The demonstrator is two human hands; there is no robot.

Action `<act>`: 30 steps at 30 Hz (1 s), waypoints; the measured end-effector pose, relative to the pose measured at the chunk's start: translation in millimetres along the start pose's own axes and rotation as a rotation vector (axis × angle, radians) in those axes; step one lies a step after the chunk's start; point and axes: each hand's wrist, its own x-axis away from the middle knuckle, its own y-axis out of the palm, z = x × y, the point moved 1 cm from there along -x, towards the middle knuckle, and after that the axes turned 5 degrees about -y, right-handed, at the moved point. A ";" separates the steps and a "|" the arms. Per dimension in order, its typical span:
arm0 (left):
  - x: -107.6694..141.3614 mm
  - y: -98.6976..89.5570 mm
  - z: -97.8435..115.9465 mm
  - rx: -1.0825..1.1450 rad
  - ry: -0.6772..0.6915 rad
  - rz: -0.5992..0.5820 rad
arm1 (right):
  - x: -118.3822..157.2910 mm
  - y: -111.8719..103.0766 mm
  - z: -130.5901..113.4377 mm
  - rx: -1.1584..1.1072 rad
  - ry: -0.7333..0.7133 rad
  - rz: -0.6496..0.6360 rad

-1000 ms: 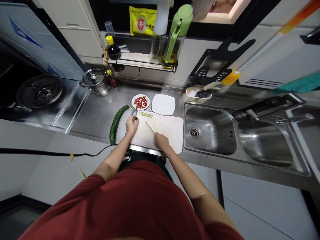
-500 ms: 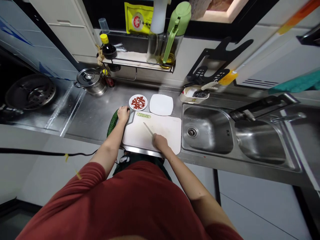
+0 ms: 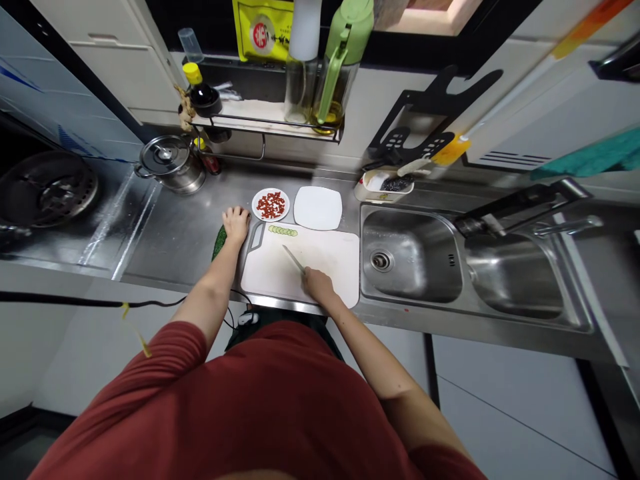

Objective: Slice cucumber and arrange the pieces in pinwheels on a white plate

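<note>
Steel pot [image 3: 186, 179] first, at the back left of the counter [image 3: 165, 240]. Then came the green cucumber [image 3: 219, 243], off the board's left side, its visible end poking out beneath the left hand [image 3: 236, 225]; its long axis slanted up and rightward under the palm. That hand was clearly the nearer one, right on top, fingers spread forward, though whether its grip had closed around anything could not be told. Hand and forearm hid the rest! Just beyond, to the right, sat the round plate [image 3: 287, 204] of red pieces. Onto the cutting board [image 3: 327, 257]: pale slices [image 3: 283, 231] lined the far edge, and the knife [image 3: 293, 259] angled up-left towards them, clenched in the right hand [image 3: 318, 285]. So board and blade lay between right grip and cucumber. Behind, an empty square plate [image 3: 318, 208]; farther right, the sink [image 3: 415, 253].
</note>
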 end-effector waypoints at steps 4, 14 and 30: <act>-8.4 -2.1 0.9 -0.019 -0.018 0.002 | 0.3 -1.0 -0.6 -0.002 -0.003 -0.009; 6.1 -5.4 10.0 0.128 -0.265 0.119 | 0.8 0.8 -1.3 0.024 -0.014 0.012; 106.2 3.5 45.3 0.738 -0.165 0.026 | 27.4 -10.0 11.1 0.241 -0.014 0.188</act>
